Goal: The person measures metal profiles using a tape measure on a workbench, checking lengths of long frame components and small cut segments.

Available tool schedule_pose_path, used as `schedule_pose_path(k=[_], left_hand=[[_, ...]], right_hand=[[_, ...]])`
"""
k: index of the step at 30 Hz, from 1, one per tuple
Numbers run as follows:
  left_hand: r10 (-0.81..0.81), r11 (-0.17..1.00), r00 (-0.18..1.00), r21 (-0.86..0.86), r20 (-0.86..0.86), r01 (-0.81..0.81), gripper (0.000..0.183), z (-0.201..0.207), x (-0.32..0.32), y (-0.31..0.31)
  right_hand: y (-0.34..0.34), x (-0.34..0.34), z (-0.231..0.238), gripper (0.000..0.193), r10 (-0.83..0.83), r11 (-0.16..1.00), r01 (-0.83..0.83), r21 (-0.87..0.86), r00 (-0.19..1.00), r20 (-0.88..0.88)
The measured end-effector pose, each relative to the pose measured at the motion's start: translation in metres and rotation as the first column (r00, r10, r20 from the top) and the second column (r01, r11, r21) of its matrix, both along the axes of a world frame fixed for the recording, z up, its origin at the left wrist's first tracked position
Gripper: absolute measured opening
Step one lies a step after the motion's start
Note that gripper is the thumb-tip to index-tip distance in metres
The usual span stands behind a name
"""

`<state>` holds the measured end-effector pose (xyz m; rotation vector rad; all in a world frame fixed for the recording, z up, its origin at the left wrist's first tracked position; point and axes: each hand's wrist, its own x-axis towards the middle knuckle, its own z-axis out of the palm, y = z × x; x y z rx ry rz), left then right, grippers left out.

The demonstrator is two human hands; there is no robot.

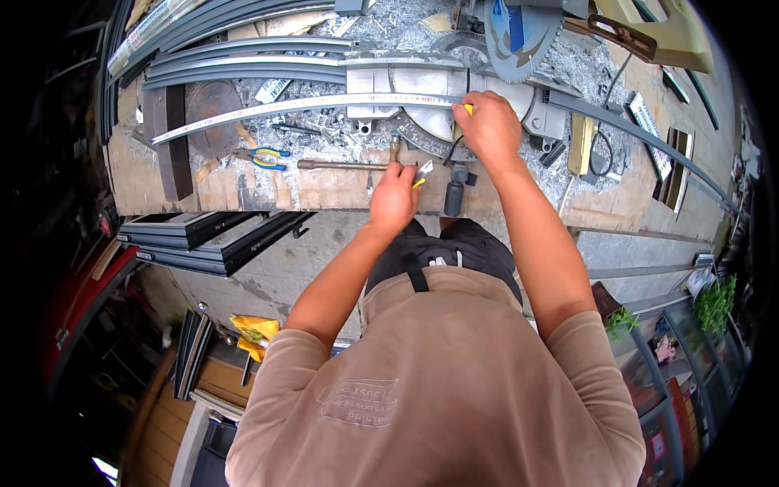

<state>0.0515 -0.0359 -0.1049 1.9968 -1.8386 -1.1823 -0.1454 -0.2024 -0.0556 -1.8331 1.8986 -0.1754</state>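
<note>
My right hand (489, 130) is closed around a tape measure, with a bit of its yellow case showing at the fingertips. The tape's pale blade (324, 102) runs out leftward in a shallow bow over the mitre saw's base (369, 85), reaching a dark brown bar (170, 146) at the left. In my left hand (393, 199), near the table's front edge, is a yellow and silver tool (423, 172) that looks like a utility knife; the fingers hide part of it. A rusty rod (341, 165) lies beside that hand, one end hidden behind it.
The round saw blade (523, 40) stands raised at the back. Pliers with blue and yellow handles (268, 157) lie among metal shavings. Dark grey profiles (243, 69) are stacked at the back left; another long profile (633, 130) extends right. Black frames (211, 243) sit below the table's left front.
</note>
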Motion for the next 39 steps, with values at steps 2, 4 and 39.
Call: schedule_pose_path(k=[2, 4, 39], left_hand=[[0.043, 0.999, 0.992, 0.006, -0.118, -0.043, 0.042, 0.010, -0.003, -0.009], [0.081, 0.996, 0.980, -0.009, -0.182, -0.084, 0.041, 0.016, -0.006, -0.020], [0.773, 0.634, 0.264, 0.715, -0.577, -0.296, 0.029, 0.014, -0.054, -0.113]], right_hand=[[0.002, 0.002, 0.001, 0.026, 0.019, 0.999, -0.020, -0.033, 0.999, -0.039], [0.001, 0.005, 0.000, 0.026, 0.042, 0.998, -0.046, -0.051, 0.996, -0.076], [0.000, 0.008, -0.006, 0.027, 0.032, 0.997, -0.038, -0.061, 0.994, -0.100]])
